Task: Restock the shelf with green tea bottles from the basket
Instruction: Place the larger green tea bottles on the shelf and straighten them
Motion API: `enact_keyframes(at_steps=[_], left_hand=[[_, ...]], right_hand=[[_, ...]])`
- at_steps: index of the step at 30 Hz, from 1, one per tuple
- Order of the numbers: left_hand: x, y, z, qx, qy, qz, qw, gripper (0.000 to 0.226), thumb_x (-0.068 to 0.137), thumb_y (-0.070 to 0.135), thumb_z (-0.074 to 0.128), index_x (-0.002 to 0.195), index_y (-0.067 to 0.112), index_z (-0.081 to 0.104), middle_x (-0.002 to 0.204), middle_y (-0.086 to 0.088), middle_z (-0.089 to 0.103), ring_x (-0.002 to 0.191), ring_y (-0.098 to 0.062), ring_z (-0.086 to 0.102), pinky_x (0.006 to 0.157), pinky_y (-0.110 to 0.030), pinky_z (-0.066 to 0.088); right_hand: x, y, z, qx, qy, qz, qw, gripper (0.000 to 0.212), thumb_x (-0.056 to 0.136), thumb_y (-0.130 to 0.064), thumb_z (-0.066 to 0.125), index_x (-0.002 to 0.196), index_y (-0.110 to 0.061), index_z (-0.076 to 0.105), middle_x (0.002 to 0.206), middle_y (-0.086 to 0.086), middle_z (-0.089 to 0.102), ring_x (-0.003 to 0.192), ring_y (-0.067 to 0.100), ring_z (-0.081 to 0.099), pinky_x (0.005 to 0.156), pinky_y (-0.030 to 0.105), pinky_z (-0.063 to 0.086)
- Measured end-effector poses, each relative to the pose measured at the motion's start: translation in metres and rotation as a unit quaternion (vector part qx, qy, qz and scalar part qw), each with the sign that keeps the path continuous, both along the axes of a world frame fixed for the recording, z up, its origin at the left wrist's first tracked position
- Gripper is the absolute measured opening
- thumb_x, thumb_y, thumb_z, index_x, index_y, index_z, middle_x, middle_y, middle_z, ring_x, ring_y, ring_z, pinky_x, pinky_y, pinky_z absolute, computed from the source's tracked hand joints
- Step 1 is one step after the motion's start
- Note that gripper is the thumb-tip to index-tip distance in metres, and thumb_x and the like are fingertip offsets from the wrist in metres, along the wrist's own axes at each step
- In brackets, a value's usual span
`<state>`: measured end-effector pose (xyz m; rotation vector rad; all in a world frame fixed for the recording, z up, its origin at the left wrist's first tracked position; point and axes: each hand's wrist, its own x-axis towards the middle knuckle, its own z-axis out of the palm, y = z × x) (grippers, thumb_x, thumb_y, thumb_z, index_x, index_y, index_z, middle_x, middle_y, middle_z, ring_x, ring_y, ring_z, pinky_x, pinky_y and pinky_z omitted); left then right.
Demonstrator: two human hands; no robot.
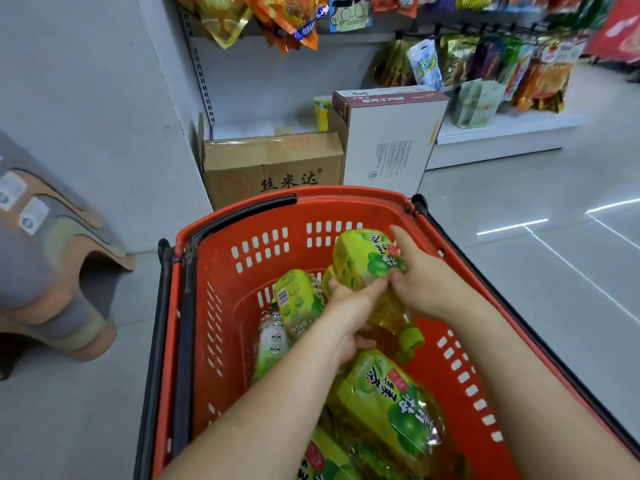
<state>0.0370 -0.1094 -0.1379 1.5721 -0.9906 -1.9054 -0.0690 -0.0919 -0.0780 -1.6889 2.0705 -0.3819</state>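
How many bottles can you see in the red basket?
6: held bottle, a sliver behind it, two at left, two nearest the camera. Others may be hidden.

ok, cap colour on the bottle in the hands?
Light green cap on that bottle; head view.

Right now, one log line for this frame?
left hand: grips green tea bottle | right hand: grips same bottle | bottle: tilted, cap toward camera | red basket: more bottles inside

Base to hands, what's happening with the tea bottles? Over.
Left hand, right hand both gripping one green tea bottle over the basket. Cardboard box stands before shelf.
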Motion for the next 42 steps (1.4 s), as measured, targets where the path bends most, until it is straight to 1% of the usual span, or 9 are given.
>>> enact_keyframes(at_steps=[6,9,13,17,22,26,30,34,42], left_hand=[[0.019,-0.01,0.017,-0.09,-0.052,0.046,0.994,0.08,0.074,0.035,0.078,0.139,0.03,0.031,0.106,0.006,0.052,0.083,-0.012,0.056,0.059,-0.027,0.045],[0.047,-0.014,0.05,-0.194,-0.188,-0.007,0.963,0.058,0.069,0.038,0.078,0.119,0.037,0.048,0.104,0.011,0.057,0.083,-0.012,0.061,0.065,-0.034,0.055],[0.083,-0.006,0.099,-0.347,-0.404,-0.219,0.818,0.058,0.058,0.053,0.075,0.11,0.049,0.05,0.095,0.017,0.062,0.076,-0.011,0.06,0.064,-0.029,0.05],[0.098,0.006,0.138,-0.439,-0.411,-0.415,0.683,0.075,0.05,0.05,0.077,0.115,0.053,0.039,0.093,0.014,0.065,0.076,-0.007,0.059,0.063,-0.036,0.052],[0.111,-0.001,0.142,-0.408,-0.311,-0.425,0.746,0.085,0.054,0.039,0.086,0.123,0.057,0.041,0.108,0.015,0.063,0.096,-0.002,0.062,0.081,-0.028,0.054],[0.12,0.001,0.116,-0.529,-0.272,-0.109,0.796,0.064,0.066,0.05,0.075,0.125,0.042,0.05,0.117,0.016,0.057,0.109,-0.004,0.055,0.092,-0.028,0.047],[0.099,0.035,0.08,-0.319,-0.133,-0.048,0.937,0.092,0.06,0.074,0.065,0.138,0.045,0.027,0.13,0.008,0.056,0.113,-0.014,0.06,0.099,-0.046,0.047],[0.086,0.044,0.069,-0.256,0.007,-0.011,0.967,0.092,0.051,0.048,0.087,0.13,0.041,0.038,0.111,0.009,0.07,0.1,-0.015,0.069,0.092,-0.044,0.052],[0.12,0.06,0.076,-0.231,0.081,0.079,0.966,0.065,0.058,0.023,0.086,0.117,0.013,0.059,0.1,-0.007,0.075,0.09,-0.025,0.073,0.083,-0.047,0.057]], right_hand=[[-0.022,-0.002,0.001,0.003,-0.287,-0.105,0.952,0.052,0.092,-0.003,0.055,0.138,-0.023,0.044,0.087,0.014,0.067,0.064,0.021,0.063,0.052,0.033,0.056],[-0.024,0.003,0.008,-0.027,-0.257,-0.024,0.966,0.074,0.082,-0.016,0.074,0.144,-0.027,0.036,0.111,0.005,0.065,0.096,0.016,0.063,0.072,0.025,0.056],[-0.005,0.008,0.018,0.012,-0.084,0.199,0.976,0.123,0.06,-0.043,0.087,0.147,-0.052,-0.001,0.161,-0.015,0.006,0.148,0.007,0.002,0.12,0.041,0.014],[0.019,0.014,0.023,0.052,-0.192,0.286,0.938,0.094,0.058,-0.038,0.089,0.135,-0.046,0.036,0.13,-0.028,0.054,0.123,-0.006,0.049,0.104,0.016,0.037],[0.024,0.017,0.007,0.004,-0.306,0.243,0.92,0.082,0.061,-0.044,0.086,0.133,-0.028,0.05,0.121,-0.012,0.066,0.112,0.004,0.063,0.097,0.026,0.049],[0.021,0.013,0.006,-0.038,-0.449,0.122,0.884,0.068,0.068,-0.034,0.079,0.131,-0.024,0.055,0.107,0.002,0.074,0.094,0.019,0.073,0.08,0.035,0.058],[0.034,0.009,0.009,-0.074,-0.584,-0.007,0.808,0.054,0.077,-0.043,0.071,0.124,-0.018,0.061,0.11,0.012,0.073,0.099,0.032,0.07,0.083,0.043,0.058],[0.048,0.01,0.016,-0.043,-0.669,-0.027,0.742,0.054,0.088,-0.054,0.05,0.125,-0.016,0.061,0.114,0.011,0.072,0.103,0.027,0.07,0.087,0.041,0.057],[0.051,0.026,0.027,0.068,-0.549,0.064,0.83,0.068,0.084,-0.074,0.033,0.134,-0.032,0.054,0.13,0.013,0.062,0.12,0.025,0.06,0.103,0.053,0.044]])
